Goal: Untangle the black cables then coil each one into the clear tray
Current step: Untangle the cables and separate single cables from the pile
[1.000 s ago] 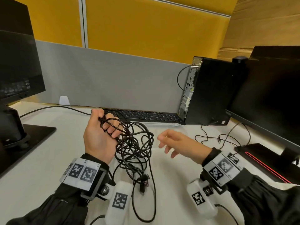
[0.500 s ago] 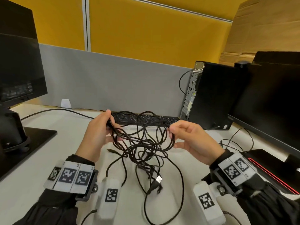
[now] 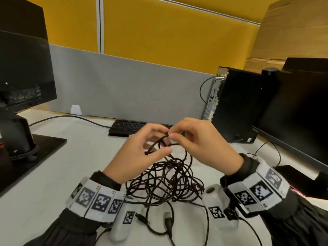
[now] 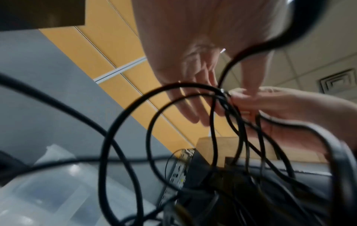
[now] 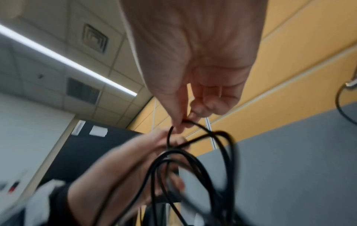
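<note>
A tangle of black cables hangs from both hands above the white desk, its lower loops sagging between my wrists. Two loose plugs lie near the desk's front edge. My left hand holds several strands between curled thumb and fingers. My right hand meets it fingertip to fingertip. In the right wrist view the right hand pinches one thin strand between thumb and forefinger. The clear tray shows blurred in the left wrist view, on the desk below the cable loops.
A black keyboard lies behind the hands against the grey partition. A monitor on its stand fills the left. A black computer case and a second monitor stand at the right, with thin wires on the desk.
The hands were apart, spreading the tangle; now they have come together, with the right fingers pinching a strand at the left fingertips. The bundle has sagged lower.
</note>
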`<move>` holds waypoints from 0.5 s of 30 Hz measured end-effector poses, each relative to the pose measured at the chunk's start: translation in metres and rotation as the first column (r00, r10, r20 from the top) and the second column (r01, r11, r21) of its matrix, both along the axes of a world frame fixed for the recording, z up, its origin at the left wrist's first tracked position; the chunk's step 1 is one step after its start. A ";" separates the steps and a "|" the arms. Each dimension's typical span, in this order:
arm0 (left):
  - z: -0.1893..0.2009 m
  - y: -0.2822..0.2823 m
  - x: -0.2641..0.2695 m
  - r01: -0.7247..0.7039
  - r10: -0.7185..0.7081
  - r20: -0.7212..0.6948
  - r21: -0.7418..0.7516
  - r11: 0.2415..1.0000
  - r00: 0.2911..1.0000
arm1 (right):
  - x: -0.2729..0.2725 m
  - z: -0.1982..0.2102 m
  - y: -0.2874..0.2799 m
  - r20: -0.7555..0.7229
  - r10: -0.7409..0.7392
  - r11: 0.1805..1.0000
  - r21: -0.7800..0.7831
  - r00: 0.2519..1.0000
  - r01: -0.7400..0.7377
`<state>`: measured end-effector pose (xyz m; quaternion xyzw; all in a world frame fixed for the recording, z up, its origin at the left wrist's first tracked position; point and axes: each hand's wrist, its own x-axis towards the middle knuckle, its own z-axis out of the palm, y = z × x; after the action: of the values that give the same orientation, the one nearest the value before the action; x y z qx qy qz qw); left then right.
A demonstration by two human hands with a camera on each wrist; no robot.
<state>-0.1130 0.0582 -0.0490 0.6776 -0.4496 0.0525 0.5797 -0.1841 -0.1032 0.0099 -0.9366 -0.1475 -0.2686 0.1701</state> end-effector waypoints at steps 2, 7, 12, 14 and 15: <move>-0.003 -0.002 0.000 0.021 -0.016 -0.053 0.091 0.996 0.998 | 0.002 0.005 -0.001 -0.066 0.038 0.964 0.265 0.997 -0.019; -0.005 0.005 0.013 -0.025 0.023 0.012 0.168 0.985 1.000 | -0.003 0.012 -0.017 0.129 0.104 0.434 0.886 0.986 -0.162; -0.006 0.006 0.012 -0.064 0.064 0.007 0.211 0.975 0.998 | 0.000 -0.002 -0.048 0.118 -0.068 0.288 0.953 0.991 -0.093; -0.006 0.004 0.010 -0.105 0.110 -0.015 0.187 0.977 0.994 | -0.002 -0.007 -0.058 -0.022 -0.143 0.583 0.806 0.990 0.102; -0.006 0.004 0.010 -0.143 0.149 -0.019 0.175 0.974 0.989 | -0.004 -0.006 -0.062 -0.060 -0.197 0.750 0.634 0.979 0.190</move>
<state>-0.1033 0.0619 -0.0552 0.7572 -0.3922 0.0451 0.5204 -0.1881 -0.1656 0.0037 -0.8324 0.0486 -0.3236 0.4473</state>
